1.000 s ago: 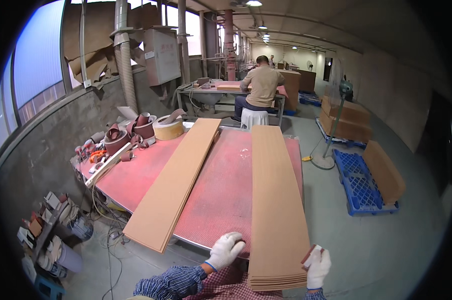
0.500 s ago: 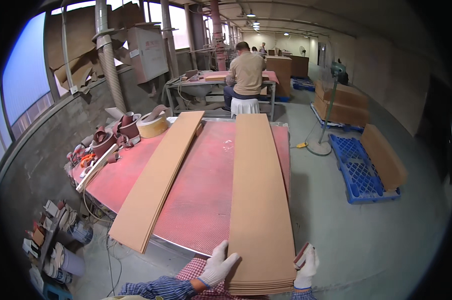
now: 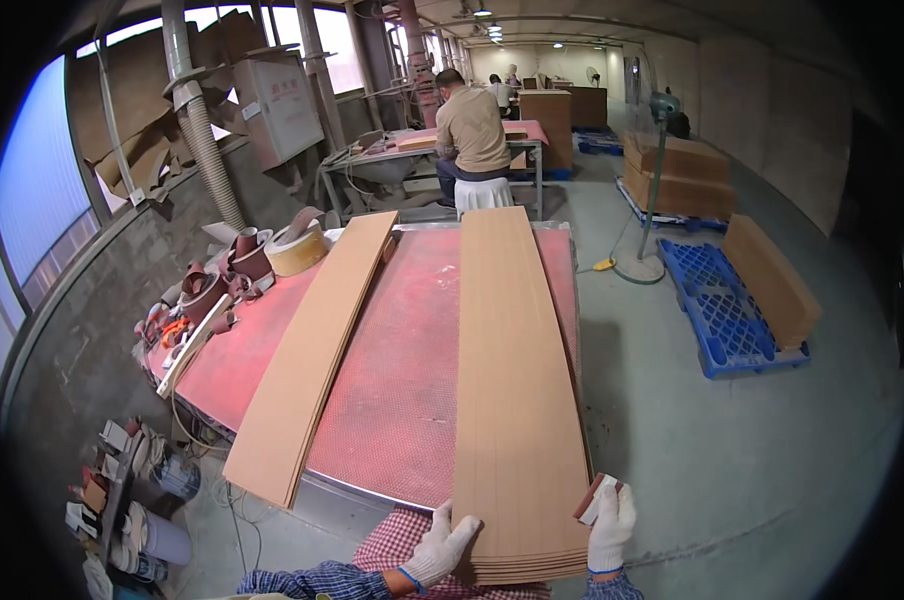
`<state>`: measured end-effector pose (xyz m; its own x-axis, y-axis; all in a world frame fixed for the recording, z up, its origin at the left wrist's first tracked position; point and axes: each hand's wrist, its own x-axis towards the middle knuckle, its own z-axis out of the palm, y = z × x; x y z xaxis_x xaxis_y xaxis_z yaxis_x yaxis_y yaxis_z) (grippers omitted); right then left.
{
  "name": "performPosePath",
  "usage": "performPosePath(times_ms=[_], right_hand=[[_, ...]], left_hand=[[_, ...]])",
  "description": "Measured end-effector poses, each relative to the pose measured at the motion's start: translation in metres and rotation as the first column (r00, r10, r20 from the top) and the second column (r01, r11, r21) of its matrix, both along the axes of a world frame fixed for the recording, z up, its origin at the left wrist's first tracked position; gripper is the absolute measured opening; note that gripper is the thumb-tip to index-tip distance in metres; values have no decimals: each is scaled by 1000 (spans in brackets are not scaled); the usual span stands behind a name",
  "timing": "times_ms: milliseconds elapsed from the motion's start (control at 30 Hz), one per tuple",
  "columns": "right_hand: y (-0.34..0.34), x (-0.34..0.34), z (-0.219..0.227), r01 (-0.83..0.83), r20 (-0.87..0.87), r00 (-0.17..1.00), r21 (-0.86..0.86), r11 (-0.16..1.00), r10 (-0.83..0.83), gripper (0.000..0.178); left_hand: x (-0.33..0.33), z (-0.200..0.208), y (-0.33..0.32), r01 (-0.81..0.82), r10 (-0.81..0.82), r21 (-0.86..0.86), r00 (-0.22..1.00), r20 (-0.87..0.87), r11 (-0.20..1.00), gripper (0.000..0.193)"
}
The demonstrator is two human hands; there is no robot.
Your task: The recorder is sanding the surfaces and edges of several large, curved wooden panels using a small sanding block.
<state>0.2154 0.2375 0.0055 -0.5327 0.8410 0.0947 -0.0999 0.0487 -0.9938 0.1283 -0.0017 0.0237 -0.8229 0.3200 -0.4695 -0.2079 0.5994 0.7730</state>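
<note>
Left hand [image 3: 440,548], white-gloved, at the near left corner of a stack of long brown boards [image 3: 520,390]; thumb spread from the fingers and lying over the board's edge, but cannot tell whether it grips. Right hand [image 3: 612,528], also gloved, closed around a small dark-red and white block [image 3: 594,500], just beside the stack's near right corner. Boards run away from between both hands, along a red-topped table [image 3: 397,420]. Second board stack [image 3: 312,365] ahead and left of left hand. Red checked cloth [image 3: 387,545] just left of left hand. Blue pallet [image 3: 714,310] well ahead, right of right hand.
</note>
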Motion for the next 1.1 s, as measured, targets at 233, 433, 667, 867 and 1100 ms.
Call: performPosePath(times_ms=[233,433,667,867,1100], right_hand=[[-13,-2,1,35,50,998,46,998,-37,19],[-45,-2,35,-36,127,992,97,995,24,22],[-51,5,30,10,130,991,174,985,-33,13],[-46,9,62,-85,313,948,56,995,63,33],[-38,15,93,-203,656,752,140,969,63,36]], left_hand=[[-3,1,-9,-11,11,43,1000,-9,999,89],[-13,3,-32,8,6,173,997,-79,985,82],[-23,39,-43,189,-188,46,982,-33,981,75],[-83,31,-56,128,-181,-131,773,-608,983,48],[-163,23,13,89,-10,107,813,-583,990,65]])
